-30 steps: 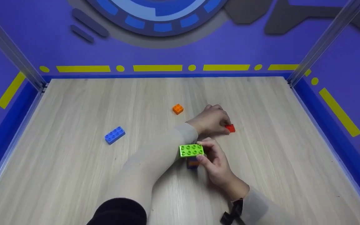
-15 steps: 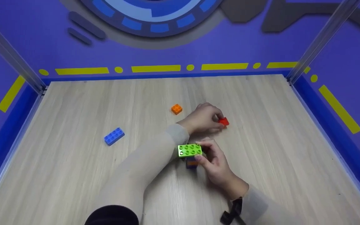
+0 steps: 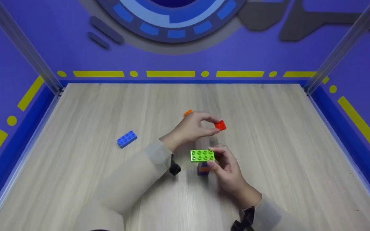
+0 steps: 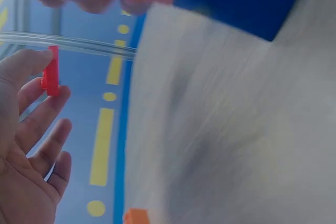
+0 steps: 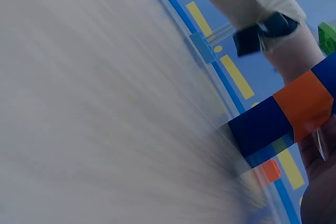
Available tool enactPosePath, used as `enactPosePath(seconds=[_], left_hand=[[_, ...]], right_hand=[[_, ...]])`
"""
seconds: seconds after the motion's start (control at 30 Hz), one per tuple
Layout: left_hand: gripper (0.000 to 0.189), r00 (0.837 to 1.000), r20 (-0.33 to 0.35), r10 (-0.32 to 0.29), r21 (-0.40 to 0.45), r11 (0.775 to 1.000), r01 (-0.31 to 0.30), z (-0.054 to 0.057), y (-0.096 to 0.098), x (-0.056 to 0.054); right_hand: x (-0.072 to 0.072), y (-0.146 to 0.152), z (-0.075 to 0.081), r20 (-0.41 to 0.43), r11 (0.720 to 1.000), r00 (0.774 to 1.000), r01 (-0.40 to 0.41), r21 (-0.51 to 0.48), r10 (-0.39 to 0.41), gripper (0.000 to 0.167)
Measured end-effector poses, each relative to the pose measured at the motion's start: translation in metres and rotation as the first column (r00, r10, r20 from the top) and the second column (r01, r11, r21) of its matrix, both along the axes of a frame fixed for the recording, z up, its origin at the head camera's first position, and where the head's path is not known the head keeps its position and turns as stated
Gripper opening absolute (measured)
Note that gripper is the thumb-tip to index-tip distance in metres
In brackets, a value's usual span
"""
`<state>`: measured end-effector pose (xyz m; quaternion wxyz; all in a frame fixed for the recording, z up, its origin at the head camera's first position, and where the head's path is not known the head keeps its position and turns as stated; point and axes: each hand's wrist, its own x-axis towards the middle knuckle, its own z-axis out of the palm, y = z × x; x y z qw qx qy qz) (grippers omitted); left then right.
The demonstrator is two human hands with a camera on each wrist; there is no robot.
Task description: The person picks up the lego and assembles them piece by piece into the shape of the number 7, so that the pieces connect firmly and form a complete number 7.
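Thumb and forefinger of my left hand (image 3: pixel 189 130) pinch a small red brick (image 3: pixel 220 125) above the table. In the left wrist view the red brick (image 4: pixel 53 72) is seen edge-on, the other fingers spread loosely. My right hand (image 3: pixel 230 170) grips a brick stack near its top, where a green eight-stud brick (image 3: pixel 201 155) sticks out to the left. Below the green one are blue and orange bricks (image 3: pixel 203 169). In the right wrist view the stack's lower blue part (image 5: pixel 262 129) is close to the tabletop; whether it touches is unclear.
A blue eight-stud brick (image 3: pixel 127 139) lies on the wooden table (image 3: pixel 85 112), left of the hands. Behind the left hand, partly hidden, sits a small orange brick (image 3: pixel 188 113). Purple-blue panels (image 3: pixel 172 61) wall in the back and sides.
My left hand has brought the red brick up off the table and leftward, drawing the forearm back to the left. The right hand stays at the stack. The head view has shifted slightly.
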<state>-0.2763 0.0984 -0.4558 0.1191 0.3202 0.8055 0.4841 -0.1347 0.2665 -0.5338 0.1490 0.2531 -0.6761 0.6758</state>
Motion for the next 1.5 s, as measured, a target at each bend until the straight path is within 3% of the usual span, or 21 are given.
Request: enactPosePath(seconds=[0.27, 0.5, 0.7, 0.87, 1.0, 1.2, 1.5], left_hand=[[0.034, 0.997, 0.010, 0.083, 0.075, 0.994, -0.083, 0.014, -0.053, 0.035], [0.033, 0.990, 0.003, 0.143, 0.161, 0.977, -0.141, 0.033, -0.085, 0.071], [0.033, 0.974, 0.083, 0.211, 0.239, 0.945, -0.225, 0.029, -0.101, 0.091], [0.031, 0.968, 0.153, 0.197, 0.252, 0.940, -0.232, 0.016, -0.110, 0.099], [0.033, 0.970, 0.184, 0.157, 0.264, 0.943, -0.203, 0.010, -0.118, 0.096], [0.034, 0.969, 0.228, 0.093, 0.267, 0.951, -0.154, -0.002, -0.116, 0.089], [0.035, 0.965, 0.258, 0.050, 0.193, 0.976, -0.102, -0.007, -0.115, 0.095]], right_hand=[[-0.001, -0.003, 0.002, 0.016, 1.000, 1.000, -0.019, 0.013, 0.019, 0.037], [0.002, 0.005, 0.008, 0.081, 0.998, 0.997, 0.001, 0.069, -0.007, 0.035], [0.007, 0.012, 0.014, 0.135, 0.982, 0.988, 0.055, 0.179, -0.080, 0.043], [0.005, 0.014, 0.013, 0.084, 0.979, 0.995, 0.045, 0.200, -0.063, 0.046], [0.000, 0.008, 0.011, 0.045, 0.983, 0.998, 0.029, 0.182, -0.038, 0.044], [0.001, 0.010, 0.010, 0.064, 0.984, 0.997, 0.037, 0.176, -0.049, 0.042], [0.001, 0.007, 0.009, 0.079, 0.988, 0.997, -0.001, 0.152, -0.011, 0.041]])
